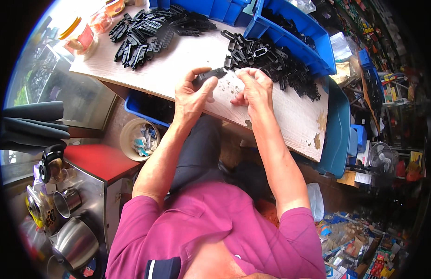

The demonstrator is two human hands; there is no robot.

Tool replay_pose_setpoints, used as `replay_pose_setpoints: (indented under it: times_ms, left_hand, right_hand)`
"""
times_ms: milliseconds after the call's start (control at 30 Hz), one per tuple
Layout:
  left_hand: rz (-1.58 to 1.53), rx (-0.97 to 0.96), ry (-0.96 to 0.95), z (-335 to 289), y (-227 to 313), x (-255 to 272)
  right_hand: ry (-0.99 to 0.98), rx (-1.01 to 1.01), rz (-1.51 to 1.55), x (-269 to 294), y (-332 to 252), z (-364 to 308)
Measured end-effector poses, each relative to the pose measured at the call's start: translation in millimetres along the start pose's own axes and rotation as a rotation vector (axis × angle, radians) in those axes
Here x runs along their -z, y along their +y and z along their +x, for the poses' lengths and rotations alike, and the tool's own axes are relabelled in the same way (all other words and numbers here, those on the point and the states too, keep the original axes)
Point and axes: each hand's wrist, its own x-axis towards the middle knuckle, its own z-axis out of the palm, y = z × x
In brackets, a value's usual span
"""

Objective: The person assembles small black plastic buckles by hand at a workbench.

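Over the near part of the pale tabletop, my left hand (188, 100) is closed around a small black plastic part (215, 73), its far end pointing toward my other hand. My right hand (258, 90) is just to the right, thumb and forefinger pinched together beside that end. Whatever sits in this pinch is too small to make out. Long ribbed black plastic pieces (145, 35) lie in a loose pile at the far left. A second heap, of shorter black clip-like pieces (266, 58), spreads behind and right of my right hand.
A blue bin (326, 59) of black parts stands at the back right of the table (187, 58). Jars (80, 37) sit at its far left corner. Below are a waste bucket (127, 142) and a red-topped cabinet (97, 160). A teal bin (338, 135) adjoins the right edge.
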Motion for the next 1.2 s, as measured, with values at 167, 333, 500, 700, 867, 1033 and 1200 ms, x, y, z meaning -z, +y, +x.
replay_pose_setpoints:
  times_ms: [167,333,500,700,867,1033,1200]
  left_hand:
    - [0.002,-0.09,0.011,-2.2,-8.8,-3.3]
    - [-0.008,-0.082,0.025,0.2,-9.5,-1.7]
    - [-0.059,-0.095,0.025,2.7,-8.8,1.9]
    - [-0.247,0.015,0.093,7.5,2.3,-10.0]
    - [-0.354,0.241,0.035,4.4,3.4,-24.4]
    - [-0.227,0.21,0.036,-1.6,1.8,-29.0]
    - [-0.096,0.142,-0.047,-5.2,-5.2,-27.2]
  right_hand:
    - [0.033,0.045,-0.266,-27.5,2.9,29.8]
    - [0.136,0.064,-0.499,-43.5,-1.7,33.5]
    - [0.132,0.05,-0.557,-44.5,-1.5,34.0]
    - [-0.098,0.028,0.094,-10.9,15.3,14.6]
    - [-0.271,0.036,0.392,-17.6,19.6,-34.2]
    - [-0.275,0.019,0.332,-3.1,22.0,-41.1]
    - [-0.251,0.043,0.355,3.6,22.9,-42.2]
